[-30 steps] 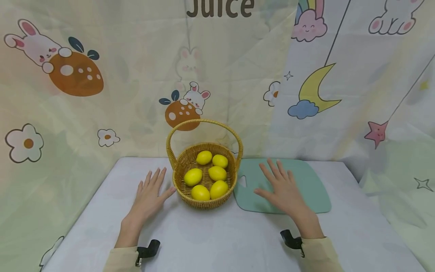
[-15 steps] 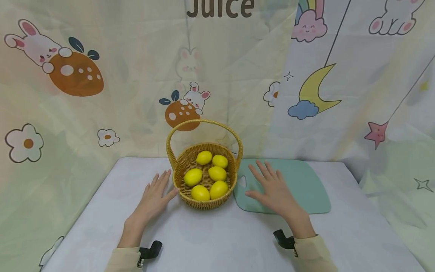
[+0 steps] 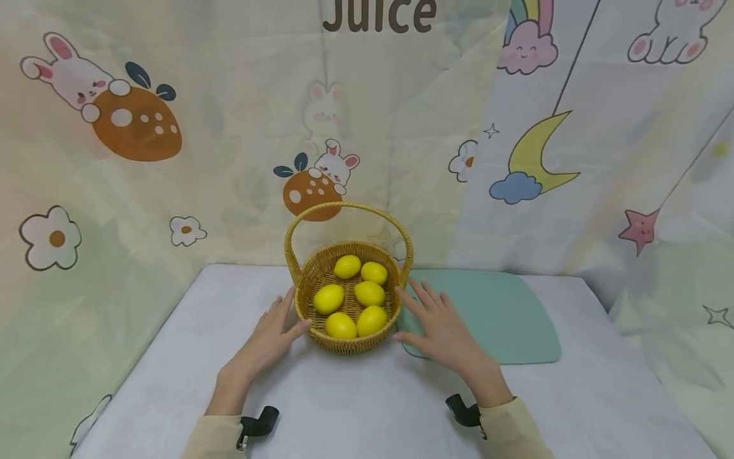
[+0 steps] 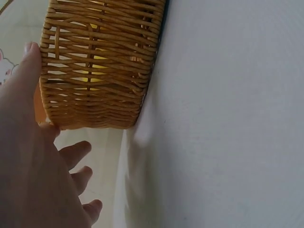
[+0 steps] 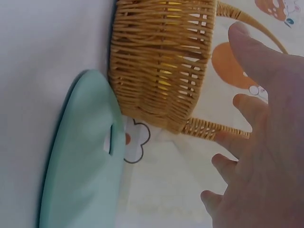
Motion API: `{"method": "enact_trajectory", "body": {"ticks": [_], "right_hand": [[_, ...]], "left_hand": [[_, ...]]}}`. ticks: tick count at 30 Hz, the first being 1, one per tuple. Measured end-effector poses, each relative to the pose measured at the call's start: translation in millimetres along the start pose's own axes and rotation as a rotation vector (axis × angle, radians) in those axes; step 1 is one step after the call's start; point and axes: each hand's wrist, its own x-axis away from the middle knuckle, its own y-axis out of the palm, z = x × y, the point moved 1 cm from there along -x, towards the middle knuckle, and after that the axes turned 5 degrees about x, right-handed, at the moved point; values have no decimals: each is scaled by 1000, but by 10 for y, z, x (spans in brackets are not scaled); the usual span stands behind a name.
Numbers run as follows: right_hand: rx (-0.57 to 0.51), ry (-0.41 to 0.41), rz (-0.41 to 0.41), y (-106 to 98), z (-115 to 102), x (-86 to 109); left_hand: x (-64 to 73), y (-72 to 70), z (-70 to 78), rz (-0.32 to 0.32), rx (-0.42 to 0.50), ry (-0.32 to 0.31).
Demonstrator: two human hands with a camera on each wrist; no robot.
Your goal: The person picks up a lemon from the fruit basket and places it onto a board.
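A woven wicker basket (image 3: pixel 350 345) with a tall arched handle stands on the white table, holding several yellow lemons (image 3: pixel 341 325). At its left side is my left hand (image 3: pixel 266 341), fingers spread and fairly straight, its thumb at the rim; whether it touches cannot be told for sure. My right hand (image 3: pixel 444 331) hovers off the basket's right side with fingers spread, above the near left part of a green cutting board (image 3: pixel 504 319). In the right wrist view a gap shows between the right thumb and the basket wall (image 5: pixel 161 61). Neither hand holds anything.
The cutting board lies flat close to the basket's right side, its handle slot (image 5: pixel 108 140) toward the basket. A white cloth (image 3: pixel 355 408) covers the table. Behind hangs a printed curtain (image 3: pixel 241 127) with rabbits, a moon and flowers.
Both hands have moved inward toward the basket, the right one farther, leftward across the cutting board. The head view has shifted slightly. The basket and lemons stay in place.
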Motion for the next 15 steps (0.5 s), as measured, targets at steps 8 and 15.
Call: {"method": "enact_trajectory", "body": {"ticks": [8, 15], "right_hand": [[27, 11, 61, -22, -114, -38], [44, -29, 114, -57, -263, -111]], "left_hand": [[-32, 65, 39, -21, 114, 26], [-40, 81, 89, -44, 186, 29]]}}
